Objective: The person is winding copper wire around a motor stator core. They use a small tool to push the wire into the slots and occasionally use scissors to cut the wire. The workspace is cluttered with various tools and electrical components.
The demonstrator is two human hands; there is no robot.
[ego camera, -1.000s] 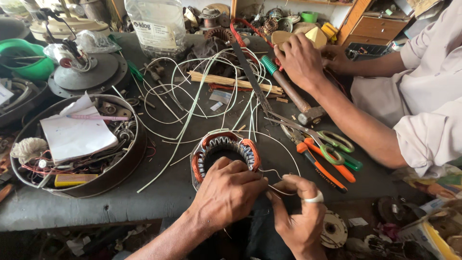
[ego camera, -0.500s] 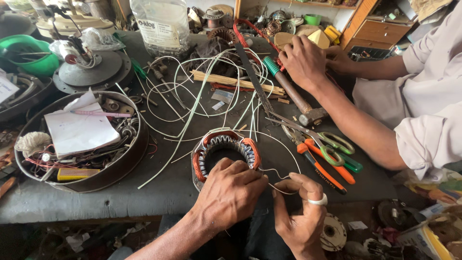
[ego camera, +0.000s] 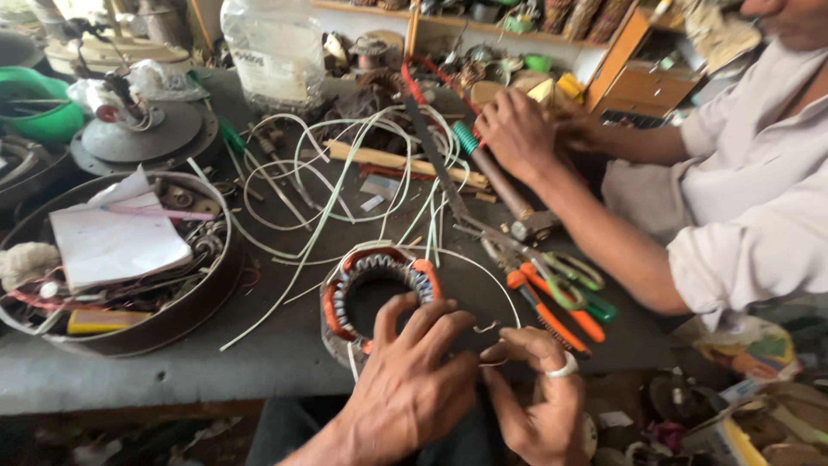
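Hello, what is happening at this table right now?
A person works on a round motor coil with orange winding that lies on the grey table. The left hand rests on its near rim; the right hand, wearing a ring, pinches a thin wire. Across the table, another person's hand rests among tools.

Both forearms are bare, with no sleeve or glove in view. The left hand (ego camera: pixel 414 388) wears nothing on its fingers. The right hand (ego camera: pixel 539 393) carries one plain, smooth silver-white band ring (ego camera: pixel 565 368) on a finger. Dark trousers (ego camera: pixel 285 427) cover the lap below.
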